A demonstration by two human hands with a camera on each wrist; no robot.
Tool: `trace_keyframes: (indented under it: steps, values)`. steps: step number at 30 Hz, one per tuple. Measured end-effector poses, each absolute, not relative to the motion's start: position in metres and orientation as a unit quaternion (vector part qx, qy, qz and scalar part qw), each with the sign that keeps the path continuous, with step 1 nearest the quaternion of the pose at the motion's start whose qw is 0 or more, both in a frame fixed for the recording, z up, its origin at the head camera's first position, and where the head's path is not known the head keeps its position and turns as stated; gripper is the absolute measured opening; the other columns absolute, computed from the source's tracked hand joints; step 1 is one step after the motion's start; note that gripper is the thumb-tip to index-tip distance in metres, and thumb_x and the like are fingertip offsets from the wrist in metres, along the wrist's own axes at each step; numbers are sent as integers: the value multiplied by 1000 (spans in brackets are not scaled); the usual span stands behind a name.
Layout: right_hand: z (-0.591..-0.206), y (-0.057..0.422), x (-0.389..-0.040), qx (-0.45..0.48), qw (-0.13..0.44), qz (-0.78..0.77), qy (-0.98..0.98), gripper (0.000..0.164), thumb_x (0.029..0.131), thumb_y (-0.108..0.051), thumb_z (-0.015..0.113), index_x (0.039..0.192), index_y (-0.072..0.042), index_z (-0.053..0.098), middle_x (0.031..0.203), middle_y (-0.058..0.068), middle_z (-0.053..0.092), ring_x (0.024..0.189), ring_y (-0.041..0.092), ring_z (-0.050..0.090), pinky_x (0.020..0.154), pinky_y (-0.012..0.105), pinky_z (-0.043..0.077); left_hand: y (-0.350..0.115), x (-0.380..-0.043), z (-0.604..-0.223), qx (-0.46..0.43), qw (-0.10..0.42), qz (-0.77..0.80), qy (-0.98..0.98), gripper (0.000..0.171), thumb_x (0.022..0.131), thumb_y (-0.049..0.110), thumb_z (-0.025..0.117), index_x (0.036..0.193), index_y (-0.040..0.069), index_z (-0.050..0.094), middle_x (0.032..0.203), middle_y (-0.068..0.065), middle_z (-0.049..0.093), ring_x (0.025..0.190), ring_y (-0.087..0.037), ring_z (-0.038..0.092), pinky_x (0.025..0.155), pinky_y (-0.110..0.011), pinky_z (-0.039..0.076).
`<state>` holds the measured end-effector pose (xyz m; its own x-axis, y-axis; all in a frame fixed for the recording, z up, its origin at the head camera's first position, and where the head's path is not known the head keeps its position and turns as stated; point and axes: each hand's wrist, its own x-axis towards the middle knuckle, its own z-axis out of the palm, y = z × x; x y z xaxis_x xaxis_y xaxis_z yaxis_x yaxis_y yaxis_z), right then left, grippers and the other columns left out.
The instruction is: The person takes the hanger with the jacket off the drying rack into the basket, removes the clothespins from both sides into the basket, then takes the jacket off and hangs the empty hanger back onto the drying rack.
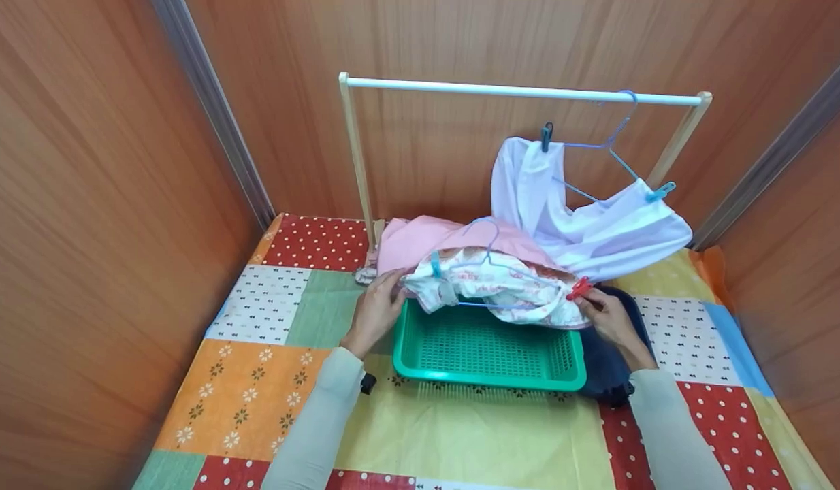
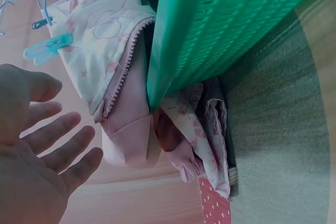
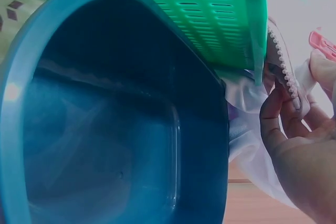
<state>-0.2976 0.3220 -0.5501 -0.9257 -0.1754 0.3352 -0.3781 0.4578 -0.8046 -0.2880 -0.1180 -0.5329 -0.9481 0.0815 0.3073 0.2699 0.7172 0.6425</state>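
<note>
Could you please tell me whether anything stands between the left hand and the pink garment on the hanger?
Nothing visible does. In the left wrist view, no object shows between the left hand and the pink garment; the green basket lies on the garment's far side, and the light-blue clothespin is clipped to the garment.

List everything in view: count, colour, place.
Rack: 1, white rail, wood posts, back
Basket: 1, green, centre
Basin: 1, dark blue, right
White garment: 1, white, hanging right
Pink garment: 1, pink, patterned lining, over basket's far rim
Hangers: at least 2, blue, rail and pink garment
Pegs: 4: dark, teal on white garment; teal, red on pink
Patchwork cloth: 1, multicoloured, underneath
Panels: 3, brown, left, back, right
Strips: 2, grey, corners
Left hand: 1, at pink garment's left end
Right hand: 1, pinching pink garment's edge
Sleeves: 2, pale green, forearms
</note>
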Motion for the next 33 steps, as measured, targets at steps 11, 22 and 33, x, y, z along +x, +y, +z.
trace_keyframes:
  steps: [11,22,33]
  values:
    - [-550,323,-299,166,110,485,-852,14,92,6,60,100,12,70,91,29,65,72,12,56,64,14,44,-118,-302,-531,-111,97,-319,-936,32,94,10,64,126,12,67,123,-8,68,114,-26,63,95,-42,54]
    - [-573,337,-314,107,92,468,-872,21,95,-13,64,107,2,71,92,18,68,71,0,52,63,15,43,-115,-304,-533,-96,115,-319,-936,23,94,14,66,116,14,72,111,-4,71,102,-22,66,88,-39,56]
    - [-534,324,-290,93,63,481,-869,33,92,-4,66,120,13,61,109,31,64,87,3,60,73,9,46,-112,-307,-533,-80,144,-316,-934,16,93,12,67,107,14,75,104,-3,73,94,-18,67,84,-38,57]
